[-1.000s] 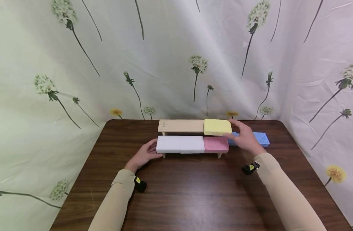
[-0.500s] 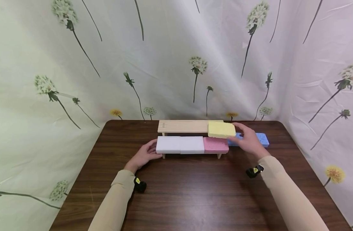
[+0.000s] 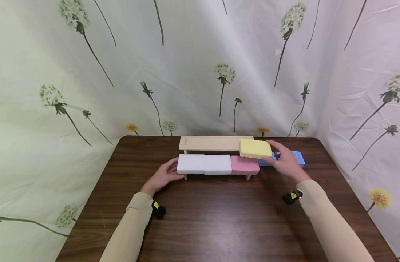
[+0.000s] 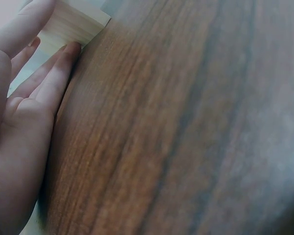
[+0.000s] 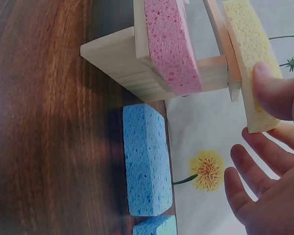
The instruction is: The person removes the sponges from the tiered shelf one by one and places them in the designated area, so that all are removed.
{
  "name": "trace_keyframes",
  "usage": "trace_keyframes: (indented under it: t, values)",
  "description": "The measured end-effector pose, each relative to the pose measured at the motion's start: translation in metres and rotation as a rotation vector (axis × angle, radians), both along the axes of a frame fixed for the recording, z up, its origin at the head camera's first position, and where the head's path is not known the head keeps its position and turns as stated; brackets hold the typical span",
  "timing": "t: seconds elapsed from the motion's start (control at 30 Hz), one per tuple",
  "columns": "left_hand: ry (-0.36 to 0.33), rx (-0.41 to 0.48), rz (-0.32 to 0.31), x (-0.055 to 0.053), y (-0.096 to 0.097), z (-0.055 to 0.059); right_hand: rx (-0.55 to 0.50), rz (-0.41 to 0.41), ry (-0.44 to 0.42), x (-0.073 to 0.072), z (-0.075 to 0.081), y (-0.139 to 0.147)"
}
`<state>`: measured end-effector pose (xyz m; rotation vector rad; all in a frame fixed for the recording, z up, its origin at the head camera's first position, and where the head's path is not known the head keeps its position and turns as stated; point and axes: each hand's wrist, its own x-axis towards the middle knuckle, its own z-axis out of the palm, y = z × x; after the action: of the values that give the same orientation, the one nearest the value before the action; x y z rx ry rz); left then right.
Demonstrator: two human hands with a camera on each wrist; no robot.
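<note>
My right hand (image 3: 286, 160) pinches a yellow sponge (image 3: 255, 148) between thumb and fingers. The sponge overlaps the right end of the upper board (image 3: 209, 143) of a wooden two-tier rack in the head view. In the right wrist view, the yellow sponge (image 5: 250, 58) is close beside that board, above the level of the pink sponge (image 5: 171, 46). My left hand (image 3: 162, 176) rests at the rack's left end, thumb toward the front, its fingers fairly straight against the wooden end (image 4: 78, 22). Two white sponges (image 3: 191, 164) and the pink sponge (image 3: 245, 165) lie side by side along the lower board.
Two blue sponges (image 3: 298, 158) lie on the dark wood table (image 3: 216, 218) right of the rack, partly hidden by my right hand. A white curtain (image 3: 193, 72) printed with dandelions hangs along the back and sides. Black cameras are strapped at both wrists.
My right hand has moved the yellow sponge to the right and slightly nearer me, uncovering more of the upper board's right end. The left hand and the rack have stayed put.
</note>
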<state>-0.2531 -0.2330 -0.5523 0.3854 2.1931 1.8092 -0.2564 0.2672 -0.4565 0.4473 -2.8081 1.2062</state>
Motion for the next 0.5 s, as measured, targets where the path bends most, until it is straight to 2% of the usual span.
trace_keyframes:
  t: [0.27, 0.5]
  values:
    - [-0.003, -0.003, 0.0, 0.0, 0.0, 0.0, -0.008, -0.004, 0.01, 0.004, -0.004, 0.007]
    - [-0.01, -0.007, 0.006, -0.001, 0.0, -0.001, 0.0, -0.013, -0.016, 0.011, -0.007, 0.017]
